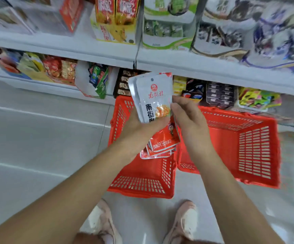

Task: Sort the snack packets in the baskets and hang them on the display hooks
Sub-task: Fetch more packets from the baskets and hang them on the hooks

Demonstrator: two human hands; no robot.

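Forearms extend; left hand grips a packet stack, right hand pinches the edge of the front packet.

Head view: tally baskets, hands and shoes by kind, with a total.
Baskets: 2, left basket, right basket
Hands: 2, left hand, right hand, both on the packet stack
Shoes: 2, left shoe, right shoe
Total: 6

Two baskets lie below the hands. The left hand and right hand hold one stack of packets, number unclear. Two shoes stand nearer.
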